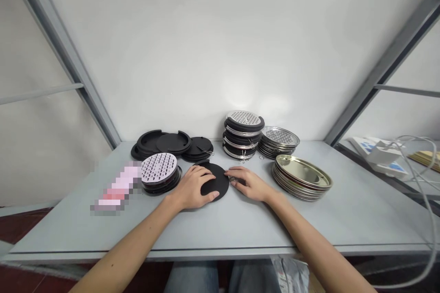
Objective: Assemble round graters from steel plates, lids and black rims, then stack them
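Observation:
A flat black disc (pixel 220 183) with a raised lip at its far side lies on the table before me. My left hand (pixel 196 187) holds it from the left, fingers across its top and thumb at its near edge. At the disc's right edge, my right hand (pixel 249 184) has its thumb and fingers closed around a small metal wire clip (pixel 233 179), partly hidden by the fingers. Left of my left hand is a short stack topped by a perforated grater plate (pixel 159 168). Right of my right hand stand stacked gold-toned round metal lids (pixel 304 171).
Black ring-shaped holders (pixel 173 142) lie at the back left. A tall stack of black and silver discs (pixel 243 132) stands behind, beside stacked grater plates (pixel 280 137). A pixelated pink item (pixel 118 187) lies left. White cables (pixel 412 165) hang at the right.

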Tool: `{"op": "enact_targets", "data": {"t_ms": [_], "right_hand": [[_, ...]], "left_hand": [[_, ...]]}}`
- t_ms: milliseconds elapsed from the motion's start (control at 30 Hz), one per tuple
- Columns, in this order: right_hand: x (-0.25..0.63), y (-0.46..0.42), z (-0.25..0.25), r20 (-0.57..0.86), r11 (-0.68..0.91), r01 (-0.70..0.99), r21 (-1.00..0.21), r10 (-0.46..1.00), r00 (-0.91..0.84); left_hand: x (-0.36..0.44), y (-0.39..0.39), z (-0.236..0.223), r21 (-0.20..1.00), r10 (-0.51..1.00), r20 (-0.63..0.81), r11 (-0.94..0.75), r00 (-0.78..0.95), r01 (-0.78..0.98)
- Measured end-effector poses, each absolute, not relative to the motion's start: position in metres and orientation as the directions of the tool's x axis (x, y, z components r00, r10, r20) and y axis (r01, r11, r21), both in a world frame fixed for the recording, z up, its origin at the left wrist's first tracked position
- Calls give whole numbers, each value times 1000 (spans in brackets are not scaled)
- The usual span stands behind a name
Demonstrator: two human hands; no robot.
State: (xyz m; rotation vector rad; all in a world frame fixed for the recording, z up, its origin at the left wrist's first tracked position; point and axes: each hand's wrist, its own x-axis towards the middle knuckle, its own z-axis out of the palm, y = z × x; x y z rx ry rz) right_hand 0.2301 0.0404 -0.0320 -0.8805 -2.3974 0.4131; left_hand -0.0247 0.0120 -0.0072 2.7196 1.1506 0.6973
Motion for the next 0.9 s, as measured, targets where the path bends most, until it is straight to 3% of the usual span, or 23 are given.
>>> {"op": "enact_targets", "data": {"t_ms": [133,233,433,633,733,900], "right_hand": [[229,37,-28,494,715,516,-471,699,-518],[230,32,-22,635,655,548,-520,725,-265],[246,26,14,801,541,675,-502,585,127],[298,57,59,612,192,816,-546,756,232],[324,67,60,443,40,903,-429,880,171],[341,52,42,240,53,973,-223,971,2]], "left_hand": [[-25,13,-10,281,704,373,-707,605,649],[-26,13,-11,292,711,369,-700,598,652],[-28,14,-10,311,712,375,-700,594,643],[-29,14,-10,305,709,377,-702,595,643],[-30,15,-10,303,709,381,-702,594,644],[-30,15,-11,300,699,384,-712,603,635]]}}
